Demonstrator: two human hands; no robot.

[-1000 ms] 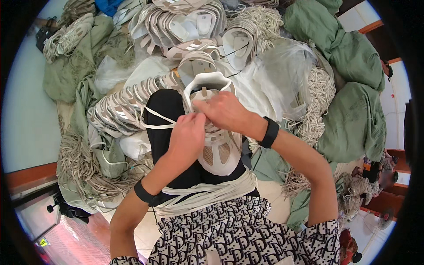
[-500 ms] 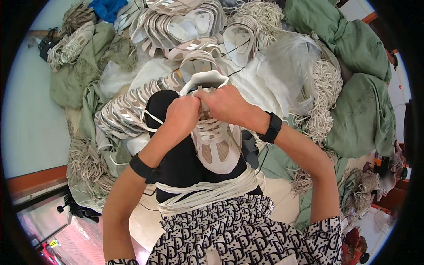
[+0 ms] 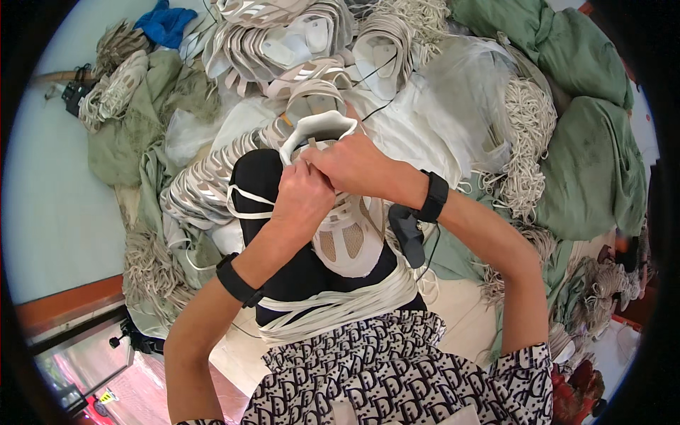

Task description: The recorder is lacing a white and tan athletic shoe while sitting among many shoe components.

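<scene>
A beige and white sneaker upper [image 3: 345,244] with mesh panels lies over my black-clad lap, its toe toward me and its open collar away. My left hand [image 3: 304,197] is closed over the lacing. A white shoelace [image 3: 248,197] loops out beside it over my left knee. My right hand [image 3: 358,164] is closed around the upper near the collar, its thumb side against my left fingers. The fingertips of both hands are mostly hidden, as are the top eyelets. A bundle of white laces [image 3: 340,306] lies across my thighs.
Stacked shoe uppers [image 3: 283,46] lie ahead, with a further row [image 3: 205,185] at the left. Lace bundles [image 3: 528,142] and green sacks [image 3: 588,170] are on the right. Clear plastic [image 3: 464,92] covers part of the heap. A dark grey object [image 3: 407,234] sits by my right thigh.
My hands have come closer together over the lacing. The left has shifted slightly right and nearer to me, covering more of the laces. The view has shifted a little.
</scene>
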